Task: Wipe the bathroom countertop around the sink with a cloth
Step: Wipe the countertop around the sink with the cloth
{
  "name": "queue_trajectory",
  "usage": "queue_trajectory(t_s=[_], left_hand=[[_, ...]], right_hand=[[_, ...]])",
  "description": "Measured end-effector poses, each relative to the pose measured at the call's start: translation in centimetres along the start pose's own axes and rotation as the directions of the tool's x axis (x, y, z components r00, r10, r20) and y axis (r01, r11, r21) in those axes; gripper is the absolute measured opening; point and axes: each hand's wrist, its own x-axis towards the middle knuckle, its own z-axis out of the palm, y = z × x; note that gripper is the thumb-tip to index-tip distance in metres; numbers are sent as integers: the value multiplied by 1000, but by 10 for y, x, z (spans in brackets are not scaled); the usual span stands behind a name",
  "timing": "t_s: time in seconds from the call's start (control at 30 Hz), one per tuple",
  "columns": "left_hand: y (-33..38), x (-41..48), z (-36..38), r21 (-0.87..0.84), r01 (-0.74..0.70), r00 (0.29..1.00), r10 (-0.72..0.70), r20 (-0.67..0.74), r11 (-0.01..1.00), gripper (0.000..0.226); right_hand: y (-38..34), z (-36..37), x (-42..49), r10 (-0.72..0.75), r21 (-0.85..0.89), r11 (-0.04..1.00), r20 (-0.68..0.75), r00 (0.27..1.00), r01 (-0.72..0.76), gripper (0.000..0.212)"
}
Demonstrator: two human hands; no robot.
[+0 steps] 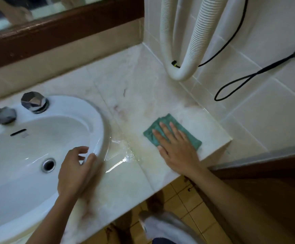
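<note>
Cloth [171, 132] – one, right hand [176, 148] flat, fingers spread; left hand [76, 171] loosely open.

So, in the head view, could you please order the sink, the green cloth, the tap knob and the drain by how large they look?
1. sink, by far the largest
2. green cloth, partly under the right hand
3. tap knob
4. drain, smallest, though the knob is only a little larger

Right hand [176, 148] lies flat, palm down, fingers spread and extended forward. Left hand [75, 171] is loosely curled, fingers bent, both forearms bare.
</note>
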Motion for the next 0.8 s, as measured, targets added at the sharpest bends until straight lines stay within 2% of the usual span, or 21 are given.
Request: queue_trajectory(t_s=[0.17, 0.27, 0.33, 0.47, 0.63, 0.8], left_hand=[[4, 2, 0, -7, 37, 999, -37, 6, 999, 24], [7, 1, 0, 14, 42, 999, -42, 2, 999, 28], [9, -1, -1, 15, 45, 999, -45, -3, 999, 30], [7, 0, -2, -7, 23, 1000, -23, 12, 1000, 31], [1, 0, -4, -103, 33, 999, -32, 16, 994, 31], [0, 1, -5, -117, 43, 999, -41, 14, 992, 32]], right_hand=[[76, -20, 29, 295, 23, 955, -21, 955, -294, 64], [74, -26, 90, 309, 20, 951, 0, 951, -309, 70], [54, -27, 128, 287, 18, 958, 15, 958, -288, 65], [-14, -21, 157, 135, 51, 990, 4, 991, -135, 55], [-90, 4, 81, -152, 76, 985, -3, 988, 152, 59], [-63, 7, 17, -305, 39, 952, 70, 950, 303, 57]])
